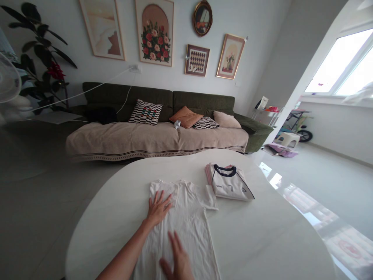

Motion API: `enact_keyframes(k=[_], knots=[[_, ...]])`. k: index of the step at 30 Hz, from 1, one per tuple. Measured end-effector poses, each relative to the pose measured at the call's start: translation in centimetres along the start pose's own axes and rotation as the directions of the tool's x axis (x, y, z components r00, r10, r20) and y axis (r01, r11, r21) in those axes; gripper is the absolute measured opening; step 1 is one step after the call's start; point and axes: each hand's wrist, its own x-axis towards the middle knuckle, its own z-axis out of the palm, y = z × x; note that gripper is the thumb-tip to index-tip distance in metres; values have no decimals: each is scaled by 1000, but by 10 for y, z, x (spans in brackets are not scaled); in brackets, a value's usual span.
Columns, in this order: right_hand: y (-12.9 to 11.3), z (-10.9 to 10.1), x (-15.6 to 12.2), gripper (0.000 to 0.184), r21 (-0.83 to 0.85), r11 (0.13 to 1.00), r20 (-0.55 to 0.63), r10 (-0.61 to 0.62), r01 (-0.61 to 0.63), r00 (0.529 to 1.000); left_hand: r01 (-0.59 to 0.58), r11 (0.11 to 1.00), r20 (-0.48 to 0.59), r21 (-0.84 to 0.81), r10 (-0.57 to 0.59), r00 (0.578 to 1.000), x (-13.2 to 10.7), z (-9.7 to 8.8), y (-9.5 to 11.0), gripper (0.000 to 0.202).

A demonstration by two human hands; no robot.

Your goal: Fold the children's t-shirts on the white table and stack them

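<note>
A white T-shirt lies flat on the white oval table, its left side folded in along its length. My left hand rests flat on the shirt's upper left part, fingers spread. My right hand lies flat on the shirt lower down near the front edge, fingers stretched out. Neither hand holds anything. To the right of the shirt's sleeve sits a folded white jersey with a dark collar, on top of a folded pink garment.
Beyond the table stands a dark green sofa with a beige cover and several cushions. A tall plant and a fan are at the left. Glossy floor runs off to the right toward a window.
</note>
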Motion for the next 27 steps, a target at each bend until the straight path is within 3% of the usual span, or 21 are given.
enact_keyframes(k=[1,2,3,5,8,12,15,17,20,22,23,25,27], knots=[[19,-17,16,52,30,991,-92,135,-132,987,7,1000,-26,12,-7,1000,-1,2,2,44],[40,-36,33,51,59,960,-173,282,-275,944,12,1000,-49,21,-11,999,-2,4,5,44],[61,-54,49,54,77,908,-211,418,-412,883,16,999,-66,29,-14,998,-3,5,7,44],[99,-84,78,56,74,751,-242,652,-656,719,21,999,-76,37,-19,997,-5,5,8,44],[129,-104,105,55,50,677,-238,722,-734,649,31,999,-78,39,-28,997,-7,3,5,44],[137,-102,117,42,5,651,-186,747,-759,639,61,998,-71,27,-59,996,-8,-2,2,46],[138,-102,122,24,0,645,-126,758,-765,639,88,996,-28,6,-88,996,-6,-5,11,51],[137,-106,127,17,12,654,-101,753,-756,650,47,999,-10,-15,-47,999,-5,-5,19,52],[127,-113,140,20,42,687,-147,723,-726,675,-53,994,32,-90,56,998,-2,-2,28,48],[110,-113,153,23,57,724,-210,682,-687,701,-15,965,69,-263,35,997,2,-3,30,45],[98,-111,160,24,60,750,-236,652,-659,720,42,914,75,-402,-13,997,5,-5,29,43],[68,-100,177,24,58,812,-255,574,-580,778,152,734,81,-661,-132,988,14,-11,26,44],[32,-81,191,22,55,880,-221,472,-473,853,218,563,97,-797,-238,966,23,-18,20,50]])
